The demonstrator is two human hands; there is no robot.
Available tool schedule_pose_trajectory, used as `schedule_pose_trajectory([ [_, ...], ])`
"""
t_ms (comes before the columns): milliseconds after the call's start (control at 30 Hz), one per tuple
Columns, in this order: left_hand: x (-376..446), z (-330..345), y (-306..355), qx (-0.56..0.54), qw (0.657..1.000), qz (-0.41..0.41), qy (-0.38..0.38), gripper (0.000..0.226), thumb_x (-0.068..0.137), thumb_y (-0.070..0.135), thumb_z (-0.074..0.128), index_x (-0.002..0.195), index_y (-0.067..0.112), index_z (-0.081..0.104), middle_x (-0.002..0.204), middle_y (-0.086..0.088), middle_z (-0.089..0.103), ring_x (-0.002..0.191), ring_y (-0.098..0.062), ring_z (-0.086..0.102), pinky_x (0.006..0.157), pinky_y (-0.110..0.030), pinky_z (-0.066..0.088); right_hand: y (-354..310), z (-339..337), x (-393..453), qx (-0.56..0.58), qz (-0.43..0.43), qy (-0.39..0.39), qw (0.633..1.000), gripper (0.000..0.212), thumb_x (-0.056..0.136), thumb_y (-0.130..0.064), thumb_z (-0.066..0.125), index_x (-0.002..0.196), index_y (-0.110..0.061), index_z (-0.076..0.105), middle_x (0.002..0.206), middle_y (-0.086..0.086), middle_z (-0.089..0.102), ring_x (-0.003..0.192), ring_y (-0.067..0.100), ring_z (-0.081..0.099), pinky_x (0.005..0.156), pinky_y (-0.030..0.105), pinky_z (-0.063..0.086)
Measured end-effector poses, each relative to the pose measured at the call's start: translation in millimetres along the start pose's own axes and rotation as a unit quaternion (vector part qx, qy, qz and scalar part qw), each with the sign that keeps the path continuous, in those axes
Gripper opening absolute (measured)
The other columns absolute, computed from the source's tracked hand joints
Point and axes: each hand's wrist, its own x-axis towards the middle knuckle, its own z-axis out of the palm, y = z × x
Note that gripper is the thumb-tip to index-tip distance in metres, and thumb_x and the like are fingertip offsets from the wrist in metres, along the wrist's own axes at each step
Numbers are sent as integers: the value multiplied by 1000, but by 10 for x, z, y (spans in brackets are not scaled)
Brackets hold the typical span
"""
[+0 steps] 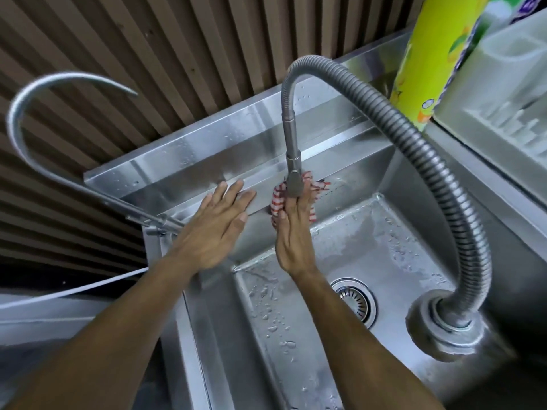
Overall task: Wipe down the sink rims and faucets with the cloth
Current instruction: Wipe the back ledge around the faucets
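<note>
Centrally, the right hand (293, 238) presses a red-and-white checked cloth (279, 199) against the back rim of the steel sink (367, 232), fingers curled round the fabric, just under the nozzle of the flexible ribbed faucet (414, 155). Beside it, the left hand (216, 226) lies flat with straight fingers on the same rim. Further left arcs a thin gooseneck tap (35, 108); far right stands a yellow-green bottle (429, 54).
</note>
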Motion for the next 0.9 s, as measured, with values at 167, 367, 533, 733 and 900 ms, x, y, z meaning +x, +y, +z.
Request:
schedule_pose_trajectory([
  [167,22,-4,54,-8,1000,-19,-19,52,107,54,8,158,48,4,161,28,-20,147,1,-32,120,-23,-20,-185,300,-53,83,98,50,990,61,112,-40,18,163,-22,-11,168,1,-26,155,13,-23,126,28,-14],
  [367,109,-131,110,-105,991,-51,-69,50,110,46,4,159,44,11,165,22,-14,147,3,-25,116,-19,-19,-834,989,-373,372,346,-13,861,65,108,-50,28,161,-44,-9,172,-13,0,157,10,12,129,41,16],
  [533,80,-178,187,-115,989,-55,-74,50,110,44,5,160,42,9,165,22,-16,148,1,-25,115,-19,-19,-985,799,-657,251,375,-203,869,63,100,-49,22,161,-33,20,165,-1,30,151,23,28,124,49,23],
  [733,89,-109,162,-65,993,-55,-83,51,111,43,5,161,40,2,166,15,-20,151,-12,-28,125,-36,-16,-1338,267,-1120,1,380,-333,863,53,107,-35,15,147,-10,39,150,16,36,141,39,31,117,51,25],
  [900,97,-87,157,-57,994,-53,-78,51,111,40,10,162,37,1,167,11,-20,152,-15,-28,125,-39,-17,-1198,194,-1587,122,458,-280,835,74,93,-72,18,155,-33,30,161,-8,32,149,17,30,123,47,25],
])
